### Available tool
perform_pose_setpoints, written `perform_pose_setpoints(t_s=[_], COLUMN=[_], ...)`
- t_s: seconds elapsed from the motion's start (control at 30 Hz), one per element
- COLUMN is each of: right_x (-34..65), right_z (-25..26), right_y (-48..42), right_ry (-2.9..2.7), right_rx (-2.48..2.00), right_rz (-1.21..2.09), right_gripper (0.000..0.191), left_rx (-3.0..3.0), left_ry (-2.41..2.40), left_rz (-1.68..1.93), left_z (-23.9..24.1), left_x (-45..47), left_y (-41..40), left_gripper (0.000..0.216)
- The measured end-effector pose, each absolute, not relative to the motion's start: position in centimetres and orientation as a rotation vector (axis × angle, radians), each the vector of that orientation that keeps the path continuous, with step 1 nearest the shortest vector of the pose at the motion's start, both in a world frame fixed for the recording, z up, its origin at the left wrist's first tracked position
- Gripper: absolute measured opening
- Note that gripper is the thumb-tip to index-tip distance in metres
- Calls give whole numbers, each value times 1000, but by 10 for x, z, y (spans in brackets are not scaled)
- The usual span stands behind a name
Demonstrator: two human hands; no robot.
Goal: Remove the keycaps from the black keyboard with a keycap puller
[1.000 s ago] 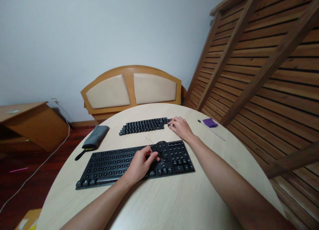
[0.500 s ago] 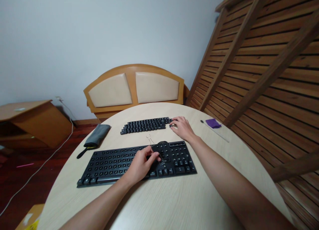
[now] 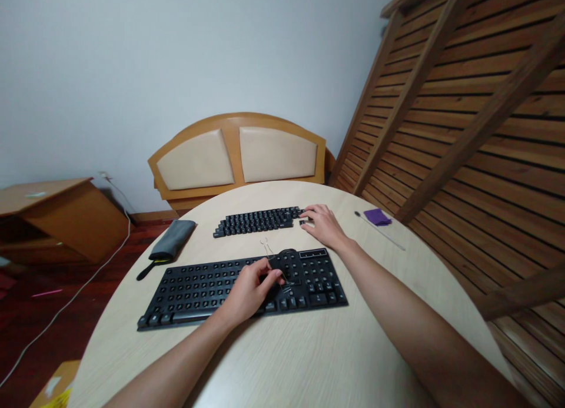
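Left hand [image 3: 252, 288] sits low over the black keyboard [image 3: 198, 290], heel on the keys for steadiness, thumb and fingers closed round a small black clip [image 3: 282, 261] with wire loops, right at the gap before the number pad. That pinch looks tight, the way you hold a thing you lever with. Right hand [image 3: 323, 224] is stretched far across the round worktop [image 3: 286, 361], fingers bent down onto the right end of the loose keycaps [image 3: 258, 221]; whether it grips one, I cannot tell. Those caps lie in neat rows just beyond the keyboard, probably to keep their order. A grey pouch [image 3: 171, 241] rests at the left edge, a purple cloth [image 3: 376, 216] and thin stick [image 3: 382, 233] well off to the right, out of the elbows' way
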State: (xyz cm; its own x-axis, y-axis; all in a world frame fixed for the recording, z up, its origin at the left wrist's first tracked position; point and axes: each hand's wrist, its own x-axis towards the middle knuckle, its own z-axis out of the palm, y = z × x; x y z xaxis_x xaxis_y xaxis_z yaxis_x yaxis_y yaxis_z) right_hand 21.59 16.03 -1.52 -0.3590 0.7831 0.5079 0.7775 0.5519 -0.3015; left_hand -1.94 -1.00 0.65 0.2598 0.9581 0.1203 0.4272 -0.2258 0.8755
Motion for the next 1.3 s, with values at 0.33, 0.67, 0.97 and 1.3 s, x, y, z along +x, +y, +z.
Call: perform_pose_setpoints(t_s=[0.33,0.67,0.97,1.3], right_x=[218,196,175,177], right_z=[70,68,78,91], right_y=[109,91,64,40], right_ry=[-2772,-2893,-2892,-3078], right_rx=[-1416,-1272,-1208,-1142], right_rz=[882,871,540,742], right_gripper=[38,35,32,45], left_rx=[1866,1879,1983,2051], left_ry=[1292,1380,1309,1200], left_rz=[876,871,931,870], left_z=[12,16,17,16], left_x=[-19,-24,-24,-24], left_y=[-12,-23,-29,-30], left_gripper=[29,29,31,32])
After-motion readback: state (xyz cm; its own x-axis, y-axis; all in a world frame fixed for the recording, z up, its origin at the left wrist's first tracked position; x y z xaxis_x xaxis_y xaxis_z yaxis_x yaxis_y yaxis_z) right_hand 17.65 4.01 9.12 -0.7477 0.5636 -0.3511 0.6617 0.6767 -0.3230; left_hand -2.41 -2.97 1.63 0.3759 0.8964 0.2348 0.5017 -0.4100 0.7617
